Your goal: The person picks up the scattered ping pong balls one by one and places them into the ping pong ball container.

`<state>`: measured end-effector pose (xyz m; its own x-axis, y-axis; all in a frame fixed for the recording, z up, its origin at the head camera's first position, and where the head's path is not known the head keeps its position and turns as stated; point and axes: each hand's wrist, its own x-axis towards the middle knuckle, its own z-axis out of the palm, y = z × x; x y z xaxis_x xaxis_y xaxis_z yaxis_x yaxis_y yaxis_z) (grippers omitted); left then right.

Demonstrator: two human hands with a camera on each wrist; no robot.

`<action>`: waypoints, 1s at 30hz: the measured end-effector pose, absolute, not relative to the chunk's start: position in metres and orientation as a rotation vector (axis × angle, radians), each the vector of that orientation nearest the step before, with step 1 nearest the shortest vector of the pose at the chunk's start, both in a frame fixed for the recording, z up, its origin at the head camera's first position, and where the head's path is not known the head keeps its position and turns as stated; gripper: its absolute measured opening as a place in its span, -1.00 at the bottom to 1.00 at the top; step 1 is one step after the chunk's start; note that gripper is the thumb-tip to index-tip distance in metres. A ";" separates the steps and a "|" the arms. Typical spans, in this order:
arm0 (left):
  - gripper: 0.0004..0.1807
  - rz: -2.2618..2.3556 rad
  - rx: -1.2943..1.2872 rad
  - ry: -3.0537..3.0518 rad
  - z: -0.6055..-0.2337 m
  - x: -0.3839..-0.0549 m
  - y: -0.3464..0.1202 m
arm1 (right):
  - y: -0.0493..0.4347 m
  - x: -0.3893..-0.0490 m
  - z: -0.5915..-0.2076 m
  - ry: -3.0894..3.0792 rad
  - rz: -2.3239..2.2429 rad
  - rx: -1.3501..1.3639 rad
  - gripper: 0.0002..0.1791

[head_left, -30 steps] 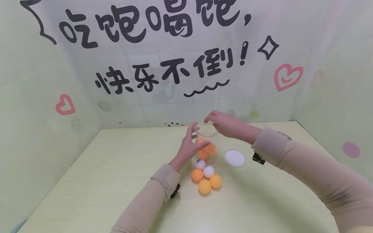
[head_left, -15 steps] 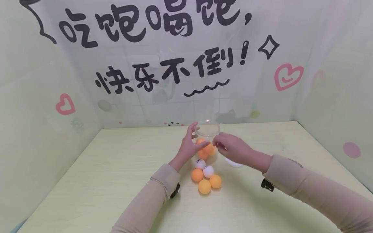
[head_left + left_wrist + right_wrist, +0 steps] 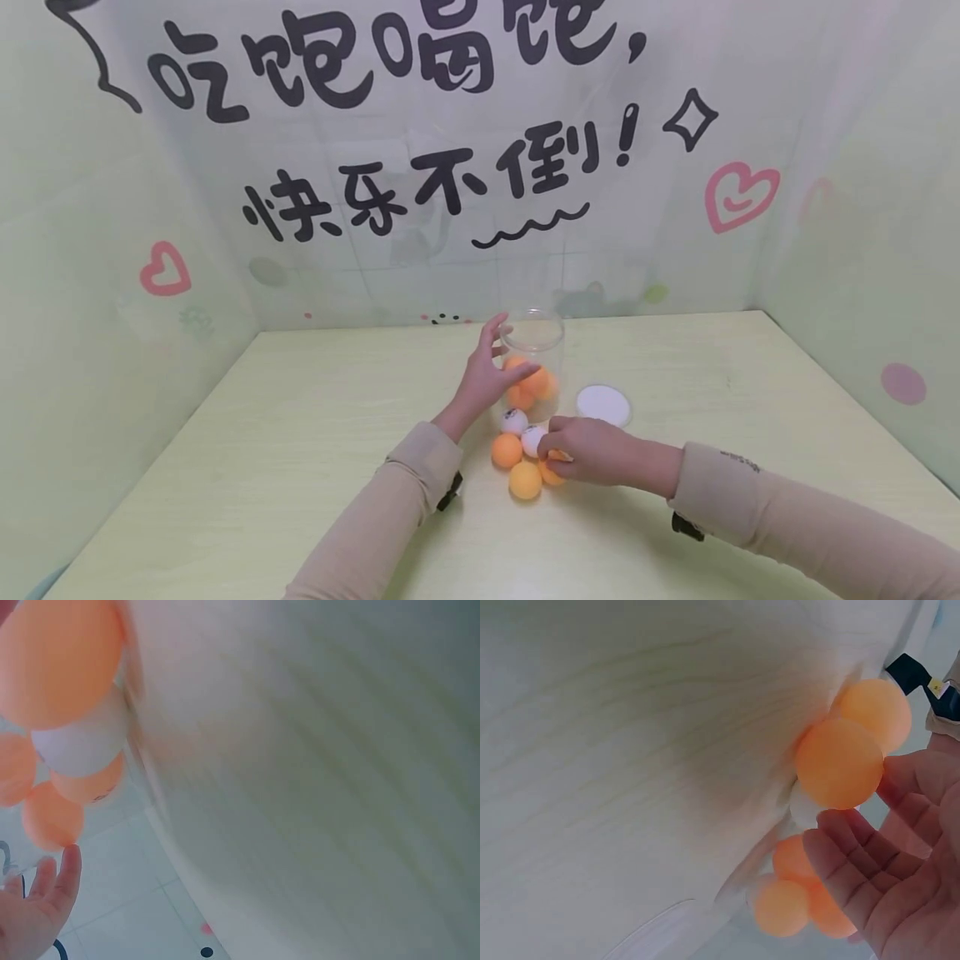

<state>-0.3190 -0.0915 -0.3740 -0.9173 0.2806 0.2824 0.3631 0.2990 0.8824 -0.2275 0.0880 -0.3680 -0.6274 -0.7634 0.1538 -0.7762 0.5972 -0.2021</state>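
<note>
A clear round jar (image 3: 553, 357) stands uncapped on the table, with several orange table tennis balls (image 3: 534, 382) inside. My left hand (image 3: 483, 379) holds its left side, thumb across the front and fingers behind. In front of the jar lie two white balls (image 3: 513, 421) and three orange ones. My right hand (image 3: 600, 452) is at the rightmost loose orange ball (image 3: 552, 473) and partly covers it in the head view. In the right wrist view, the thumb meets one edge of that ball (image 3: 840, 763), and the loosely spread fingertips (image 3: 832, 819) are right below it.
A white round lid (image 3: 603, 404) lies flat on the table (image 3: 300, 467), right of the jar and just beyond the right hand. Behind the table hangs a printed backdrop (image 3: 420, 275) with black lettering. Pale side walls flank the table.
My right hand has come down from above the jar's mouth, past its right side, to the loose balls in front. The left hand has stayed on the jar.
</note>
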 end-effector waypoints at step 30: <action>-0.08 -1.733 -0.610 -2.463 -0.373 -0.318 -0.091 | 0.092 -0.230 -0.351 -3.192 0.368 1.158 -0.69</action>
